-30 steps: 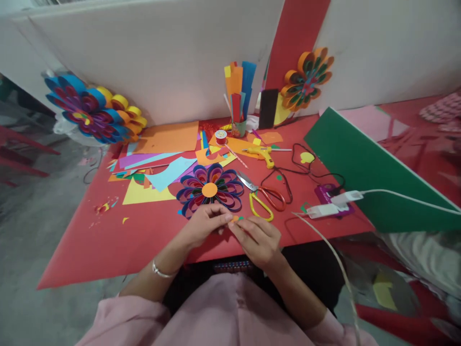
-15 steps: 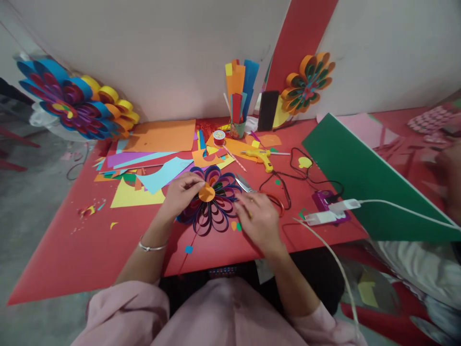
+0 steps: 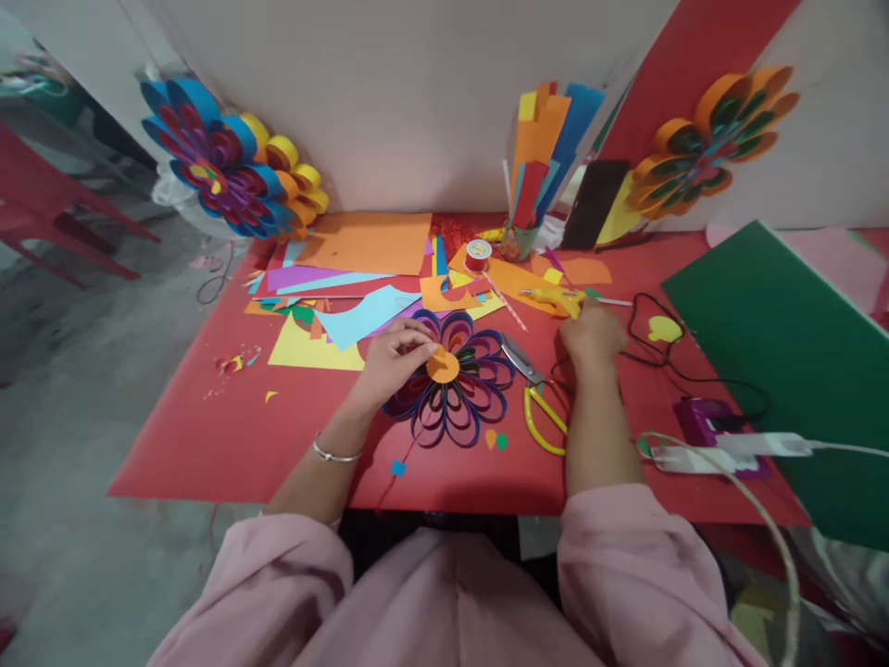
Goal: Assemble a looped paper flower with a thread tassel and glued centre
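A purple and blue paper flower (image 3: 458, 389) lies on the red table (image 3: 208, 435) in front of me. My left hand (image 3: 394, 359) pinches the edge of the orange circle (image 3: 443, 366) at the flower's middle and lifts it a little. My right hand (image 3: 592, 332) is stretched out past the scissors (image 3: 533, 398) and closes round the handle of the yellow glue gun (image 3: 556, 297). Two small paper drops (image 3: 495, 440), one orange and one green, lie loose just below the flower.
Sheets and scraps of coloured paper (image 3: 361, 269) cover the back left. A cup of paper strips (image 3: 532, 185), a red thread spool (image 3: 477, 254), two finished flowers (image 3: 222, 171) (image 3: 708, 139), a green board (image 3: 784, 343), black cable (image 3: 667, 357) and white charger (image 3: 722, 449) surround the work.
My left hand moved from near the table's front edge to the flower's orange centre. My right hand left the small paper drops, passed the scissors and reached the glue gun.
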